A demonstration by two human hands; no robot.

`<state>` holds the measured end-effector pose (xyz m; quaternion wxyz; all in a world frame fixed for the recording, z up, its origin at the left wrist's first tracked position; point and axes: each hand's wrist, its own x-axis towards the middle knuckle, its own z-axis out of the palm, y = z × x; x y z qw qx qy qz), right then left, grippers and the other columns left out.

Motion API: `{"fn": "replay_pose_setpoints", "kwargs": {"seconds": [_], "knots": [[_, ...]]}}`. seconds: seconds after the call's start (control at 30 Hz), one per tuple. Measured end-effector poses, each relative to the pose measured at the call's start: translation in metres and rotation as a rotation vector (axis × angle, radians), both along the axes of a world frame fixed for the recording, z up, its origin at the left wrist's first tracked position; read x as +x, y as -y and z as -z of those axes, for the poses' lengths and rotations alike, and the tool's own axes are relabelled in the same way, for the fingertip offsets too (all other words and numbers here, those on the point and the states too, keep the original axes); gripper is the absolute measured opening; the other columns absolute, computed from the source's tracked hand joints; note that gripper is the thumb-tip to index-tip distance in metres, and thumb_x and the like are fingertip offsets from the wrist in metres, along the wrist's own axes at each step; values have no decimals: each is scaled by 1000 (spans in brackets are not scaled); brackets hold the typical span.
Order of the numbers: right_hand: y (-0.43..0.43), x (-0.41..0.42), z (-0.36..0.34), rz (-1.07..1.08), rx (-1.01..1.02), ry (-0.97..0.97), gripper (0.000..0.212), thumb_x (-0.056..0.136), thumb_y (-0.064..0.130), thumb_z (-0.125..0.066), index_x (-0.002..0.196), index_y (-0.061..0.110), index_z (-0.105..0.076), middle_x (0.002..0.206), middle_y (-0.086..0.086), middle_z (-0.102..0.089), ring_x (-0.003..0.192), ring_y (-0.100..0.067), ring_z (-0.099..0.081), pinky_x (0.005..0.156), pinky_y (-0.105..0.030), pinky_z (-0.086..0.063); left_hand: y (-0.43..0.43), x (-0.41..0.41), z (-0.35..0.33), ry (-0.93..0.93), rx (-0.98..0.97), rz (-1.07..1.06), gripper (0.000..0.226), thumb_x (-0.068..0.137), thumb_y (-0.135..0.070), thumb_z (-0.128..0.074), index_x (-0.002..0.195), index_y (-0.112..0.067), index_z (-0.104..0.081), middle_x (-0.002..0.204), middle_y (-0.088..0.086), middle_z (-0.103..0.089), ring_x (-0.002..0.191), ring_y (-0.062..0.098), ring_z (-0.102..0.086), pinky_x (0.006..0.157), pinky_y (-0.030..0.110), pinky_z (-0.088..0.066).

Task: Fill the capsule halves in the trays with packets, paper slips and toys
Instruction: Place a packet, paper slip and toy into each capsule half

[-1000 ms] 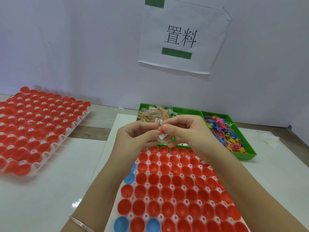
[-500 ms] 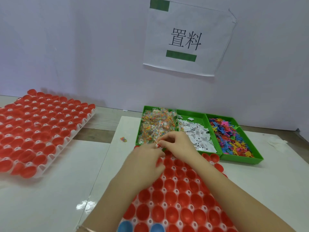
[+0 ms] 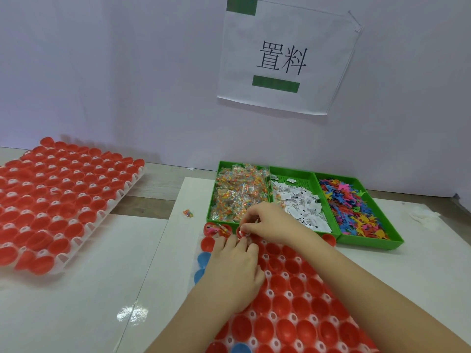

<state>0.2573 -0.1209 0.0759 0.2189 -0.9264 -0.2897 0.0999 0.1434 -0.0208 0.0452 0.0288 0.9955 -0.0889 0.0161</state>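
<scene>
A white tray (image 3: 272,315) of red capsule halves lies in front of me, with a few blue capsule halves (image 3: 204,259) along its left edge. My right hand (image 3: 270,220) reaches over the far row and pinches a small packet (image 3: 242,233) down into a red capsule half there. My left hand (image 3: 234,268) rests on the tray, its bent fingertips touching the cups just beside that half. The filled capsule half (image 3: 216,229) at the far left corner holds a pink toy and a packet. What lies under my hands is hidden.
Behind the tray is a green three-part bin (image 3: 369,244) holding packets (image 3: 239,192), paper slips (image 3: 300,202) and coloured toys (image 3: 354,207). A second tray of red halves (image 3: 63,200) is at the left. One loose packet (image 3: 187,213) lies on the table, and a paper sign (image 3: 283,59) hangs on the wall.
Both hands came down from in front of the bin to the tray's far row, carrying the packet. The left hand let go and now lies on the cups.
</scene>
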Motion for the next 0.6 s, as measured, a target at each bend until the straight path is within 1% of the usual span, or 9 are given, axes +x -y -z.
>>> {"fn": "replay_pose_setpoints", "kwargs": {"seconds": [0.17, 0.23, 0.27, 0.33, 0.37, 0.4, 0.47, 0.53, 0.6], "knots": [[-6, 0, -2, -95, -53, 31, 11, 88, 17, -65, 95, 15, -73, 93, 2, -71, 66, 6, -49, 59, 0, -34, 0, 0, -1, -2, -17, -5, 43, 96, -34, -29, 131, -14, -44, 130, 2, -50, 119, 22, -40, 108, 38, -18], [-6, -1, 0, -86, -44, 45, 17, 87, 16, -67, 103, 16, -71, 95, 1, -72, 70, 2, -51, 61, 0, -35, -1, 0, -1, 0, -10, -5, 45, 96, -34, -29, 133, -13, -43, 132, 3, -49, 120, 22, -40, 108, 38, -17], [-6, -1, 0, -70, -30, 42, 22, 86, 16, -68, 108, 17, -68, 95, 2, -72, 74, -1, -54, 65, -3, -37, -1, 0, -1, 1, -8, -5, 45, 96, -34, -30, 134, -13, -43, 132, 3, -49, 121, 23, -40, 108, 38, -17], [-7, -1, 3, -56, -29, 65, 27, 85, 17, -69, 111, 18, -66, 95, 2, -72, 84, -8, -59, 83, -19, -45, -1, 0, -2, 10, -20, 0, 47, 96, -35, -27, 134, -13, -43, 132, 3, -50, 121, 23, -41, 109, 39, -17], [-7, -1, 4, -65, -59, 110, 25, 85, 20, -70, 109, 19, -67, 97, 2, -72, 91, -11, -60, 92, -27, -43, -1, -1, -2, 16, -19, 4, 50, 94, -36, -22, 134, -13, -43, 132, 3, -50, 120, 23, -42, 109, 39, -18], [-7, 0, 5, -74, -99, 163, 23, 85, 24, -70, 107, 19, -68, 101, 3, -70, 99, -14, -58, 96, -30, -39, -1, -1, -3, 23, -14, 8, 57, 91, -37, -14, 134, -14, -44, 132, 2, -51, 120, 22, -42, 109, 39, -19], [-8, 1, 6, -60, -152, 229, 21, 85, 32, -69, 105, 23, -69, 101, 4, -60, 108, -16, -51, 98, -31, -31, -1, -1, -2, 19, -4, 11, 64, 86, -39, -8, 132, -15, -45, 131, 1, -51, 120, 21, -42, 109, 39, -18], [-8, 2, 4, -36, -141, 198, 21, 84, 33, -71, 103, 23, -69, 92, 7, -55, 102, -15, -53, 97, -31, -31, -1, -2, -2, 3, -20, -2, 49, 94, -38, -23, 130, -14, -45, 130, 2, -50, 120, 22, -41, 108, 40, -16], [-7, 1, 3, -41, -77, 117, 21, 82, 29, -74, 101, 21, -70, 83, 8, -58, 87, -11, -55, 96, -32, -36, -1, -2, -1, 0, -33, -5, 44, 95, -37, -30, 130, -15, -45, 128, 2, -50, 120, 22, -40, 108, 40, -13]]}}
